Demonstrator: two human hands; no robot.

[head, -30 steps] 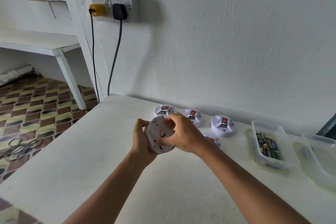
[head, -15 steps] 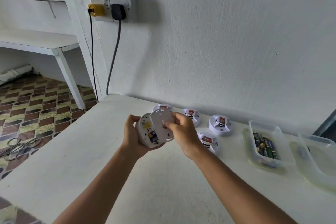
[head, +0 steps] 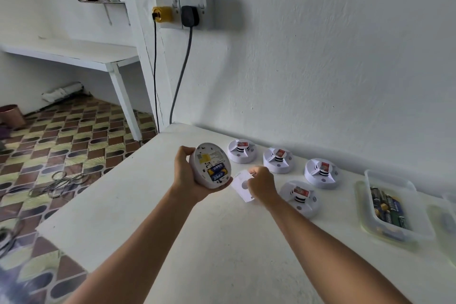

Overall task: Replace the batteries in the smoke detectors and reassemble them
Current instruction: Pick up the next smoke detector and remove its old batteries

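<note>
Opened smoke detector, batteries exposed

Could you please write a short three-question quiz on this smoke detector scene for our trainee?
1. True or false: the batteries in the held detector are exposed.
2. Which hand holds the cover plate? A) left B) right
3. How many detectors sit on the table?

Key: 1 true. 2 B: right hand; left hand grips the detector. 3 four.
</note>
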